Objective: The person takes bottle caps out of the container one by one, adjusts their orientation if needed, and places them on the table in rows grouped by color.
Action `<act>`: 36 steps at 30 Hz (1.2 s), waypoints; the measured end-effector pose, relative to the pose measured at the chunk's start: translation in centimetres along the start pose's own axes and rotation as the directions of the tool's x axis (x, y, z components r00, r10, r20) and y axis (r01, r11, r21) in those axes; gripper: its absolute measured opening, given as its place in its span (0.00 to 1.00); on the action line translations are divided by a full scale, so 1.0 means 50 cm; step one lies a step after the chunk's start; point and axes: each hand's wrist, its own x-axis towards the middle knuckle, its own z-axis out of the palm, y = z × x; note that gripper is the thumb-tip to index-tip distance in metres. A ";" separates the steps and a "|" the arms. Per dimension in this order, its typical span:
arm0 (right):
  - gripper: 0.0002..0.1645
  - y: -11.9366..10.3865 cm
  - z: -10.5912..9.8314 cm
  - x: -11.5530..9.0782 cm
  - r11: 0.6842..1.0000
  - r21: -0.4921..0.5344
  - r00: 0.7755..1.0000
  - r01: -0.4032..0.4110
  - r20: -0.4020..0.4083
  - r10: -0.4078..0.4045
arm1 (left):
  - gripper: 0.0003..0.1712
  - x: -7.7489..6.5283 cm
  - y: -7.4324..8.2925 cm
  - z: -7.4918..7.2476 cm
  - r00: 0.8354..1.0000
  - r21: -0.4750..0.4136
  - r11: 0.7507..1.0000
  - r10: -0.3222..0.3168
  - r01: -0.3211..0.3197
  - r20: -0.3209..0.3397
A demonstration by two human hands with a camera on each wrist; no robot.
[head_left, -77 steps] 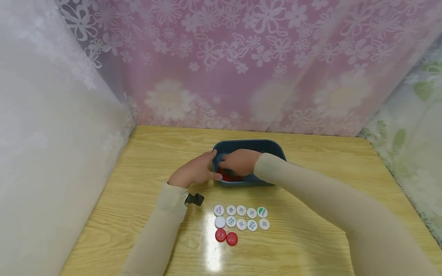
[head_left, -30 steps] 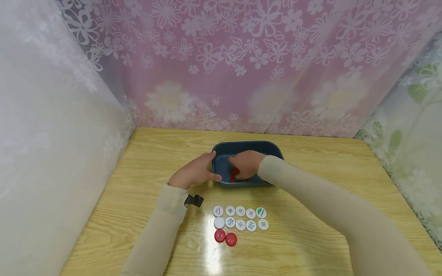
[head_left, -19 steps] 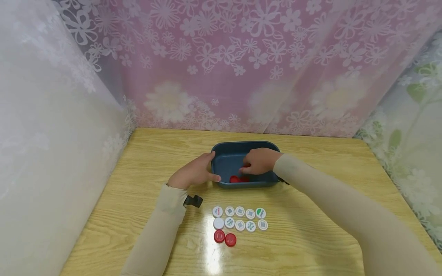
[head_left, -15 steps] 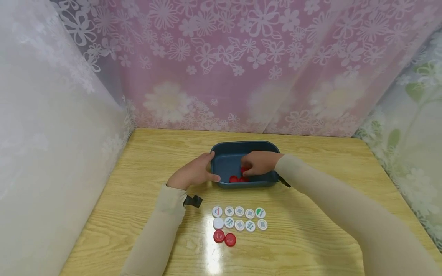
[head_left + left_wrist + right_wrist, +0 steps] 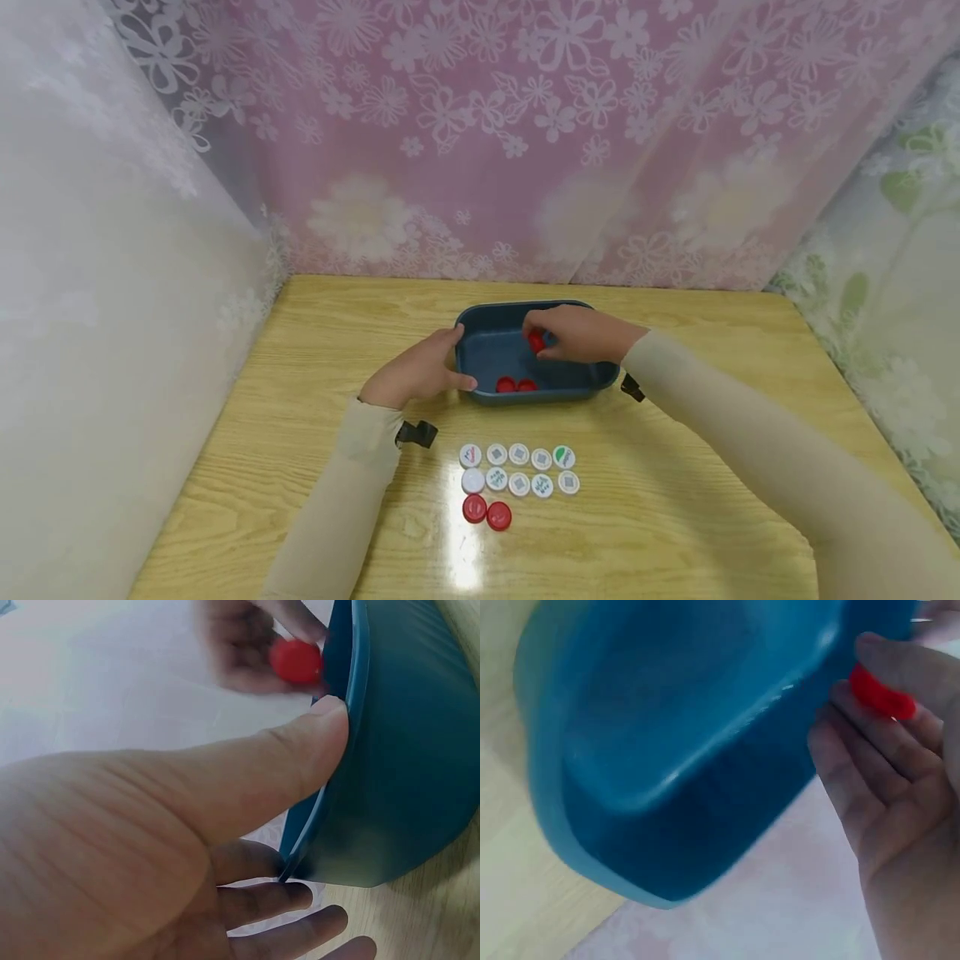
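My right hand (image 5: 577, 331) pinches a red bottle cap (image 5: 536, 341) between thumb and fingers, raised inside the dark blue plastic basin (image 5: 540, 397). The cap also shows in the right wrist view, pinched in the right hand (image 5: 900, 765). My left hand (image 5: 415, 372) holds the basin's left end, thumb at the near corner and fingers toward the far one. In the left wrist view, the left thumb (image 5: 300, 746) lies on the rim while the outer fingers stretch past it. Two more red bottle caps (image 5: 516, 385) lie in the basin by its near wall.
In front of the basin, white bottle caps (image 5: 518, 469) lie in two rows on the wooden table (image 5: 360, 325). Below them sit two red bottle caps (image 5: 487, 512) side by side. A pink flowered curtain (image 5: 450, 150) hangs behind the table, with pale cloth at both sides.
Inside the basin, my right hand has moved right from the left end and lifted with a red cap pinched in it. Two red caps now show uncovered. The left hand stays at the basin's end.
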 end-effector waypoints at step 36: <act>0.07 -0.251 0.284 -0.223 0.861 -0.406 0.901 0.305 -0.169 -0.399 | 0.58 0.006 -0.008 0.002 1.000 0.015 1.000 0.000 0.000 0.003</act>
